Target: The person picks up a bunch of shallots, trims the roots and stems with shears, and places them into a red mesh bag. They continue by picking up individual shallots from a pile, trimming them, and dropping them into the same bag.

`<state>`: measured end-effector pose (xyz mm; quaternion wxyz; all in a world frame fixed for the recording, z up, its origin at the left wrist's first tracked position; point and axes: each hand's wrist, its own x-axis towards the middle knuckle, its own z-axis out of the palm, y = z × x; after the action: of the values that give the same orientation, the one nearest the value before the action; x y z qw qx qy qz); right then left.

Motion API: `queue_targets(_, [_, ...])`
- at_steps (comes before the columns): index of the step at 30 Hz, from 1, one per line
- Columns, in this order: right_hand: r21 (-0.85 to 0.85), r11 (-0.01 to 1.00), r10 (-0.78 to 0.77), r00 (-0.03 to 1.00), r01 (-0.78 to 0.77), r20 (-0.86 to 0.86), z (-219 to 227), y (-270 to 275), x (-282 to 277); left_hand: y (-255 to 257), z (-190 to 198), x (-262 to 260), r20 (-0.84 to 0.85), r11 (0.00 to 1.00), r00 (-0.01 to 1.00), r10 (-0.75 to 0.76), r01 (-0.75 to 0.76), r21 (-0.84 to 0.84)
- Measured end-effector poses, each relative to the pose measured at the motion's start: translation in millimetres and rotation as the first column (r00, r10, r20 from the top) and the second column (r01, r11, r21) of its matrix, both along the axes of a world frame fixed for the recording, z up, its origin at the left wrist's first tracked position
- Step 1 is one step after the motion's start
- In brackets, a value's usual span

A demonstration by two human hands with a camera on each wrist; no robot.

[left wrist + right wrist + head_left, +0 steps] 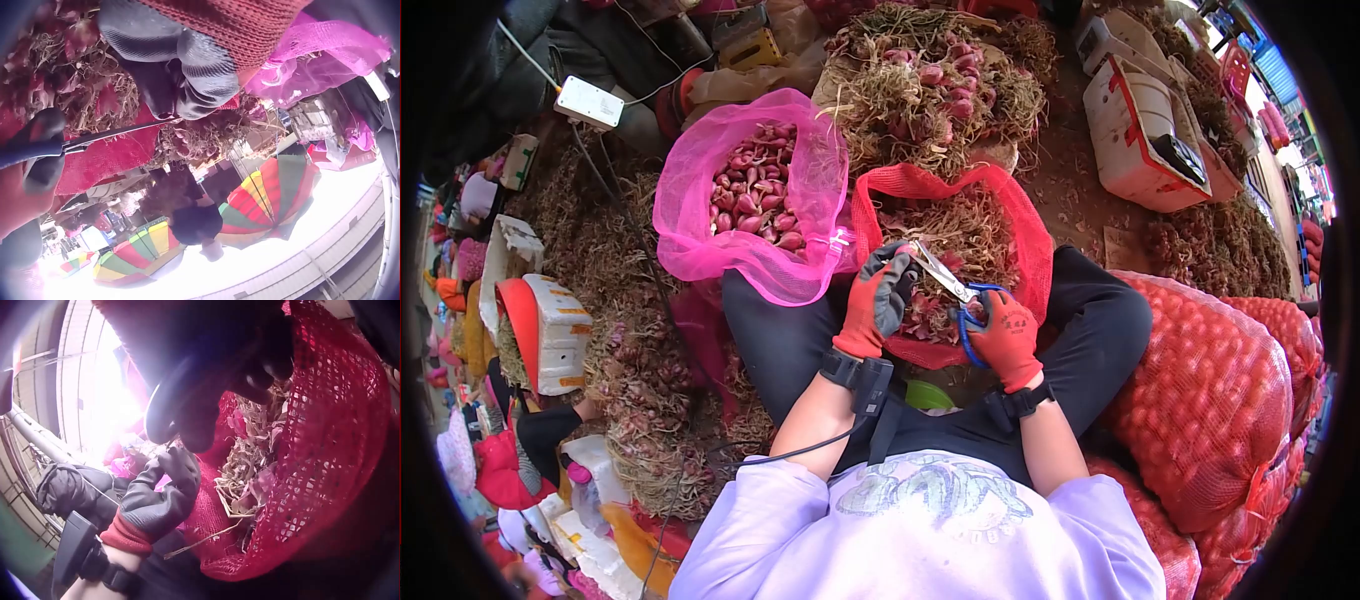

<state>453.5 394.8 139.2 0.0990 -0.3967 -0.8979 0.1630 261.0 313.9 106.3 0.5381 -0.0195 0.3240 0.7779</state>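
Observation:
Scissors with blue handles are gripped by my gloved right hand; their blades point at the left fingertips. My left hand, in a red and grey glove, has curled fingers pinching a small pinkish thing, probably a shallot, mostly hidden. Both hands are over the near side of a red mesh bag, which holds dry stalks and skins. Left of it stands an open pink mesh bag with loose trimmed shallots inside.
Untrimmed shallots with dry stalks lie in a heap beyond the bags. Full red net sacks stand close on the right. More dried bunches line the left side, beside a foam box. A cable runs from the left wrist.

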Motion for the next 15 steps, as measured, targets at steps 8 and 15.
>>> queue_targets(8, [-0.100,0.995,-0.007,0.996,0.015,0.084,-5.7,0.7,4.3,0.2,8.9,3.3,-0.064,0.997,0.995,-0.076,0.077,0.017])
queue_targets(15, [-0.203,0.978,-0.083,0.973,0.039,-0.214,11.0,-2.4,-4.5,4.5,-3.7,5.2,-0.453,0.992,0.885,0.107,-0.122,-0.005])
